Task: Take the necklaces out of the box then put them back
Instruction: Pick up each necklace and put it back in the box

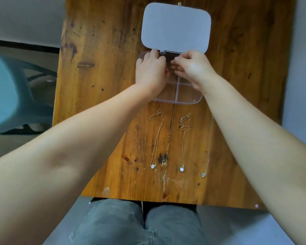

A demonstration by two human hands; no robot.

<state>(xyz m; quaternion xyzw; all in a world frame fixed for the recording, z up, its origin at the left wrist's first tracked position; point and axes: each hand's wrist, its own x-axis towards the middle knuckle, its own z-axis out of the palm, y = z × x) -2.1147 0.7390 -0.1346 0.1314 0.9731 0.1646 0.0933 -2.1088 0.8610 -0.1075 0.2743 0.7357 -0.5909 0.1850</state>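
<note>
A worn wooden surface [99, 96] fills the middle of the view, seen from above by a seated person whose grey-trousered knees [143, 225] show below its near edge. Two bare forearms reach forward from the lower corners and converge over a clear plastic compartment box [184, 97] lying near the far middle of the surface. Its pale lid [176, 27] is swung open and lies flat beyond the tray, joined at a hinge along the tray's far edge.

The left hand [151, 69] is palm down over the tray's far-left part, fingers curled toward the centre. The right hand [193, 65] mirrors it over the far-right part, its fingers bent inward so the fingertips of both hands nearly meet just in front of the hinge. Both grips look pinched together over the far compartments — whether they hold a chain cannot be told, since the hands cover that spot. The near compartments, visible between the wrists, look bare.

Three necklaces lie on the surface in front of the box, stretched toward the person, pendants nearest. The left necklace [156, 138] has a gold chain and a pale flower-like pendant. The middle necklace [183, 140] ends in a round white pendant. The right necklace [208, 147] lies just beside the right forearm, which hides its far end — its small pendant is too small to make out.

A teal plastic chair [12, 96] stands on the floor at the left.
</note>
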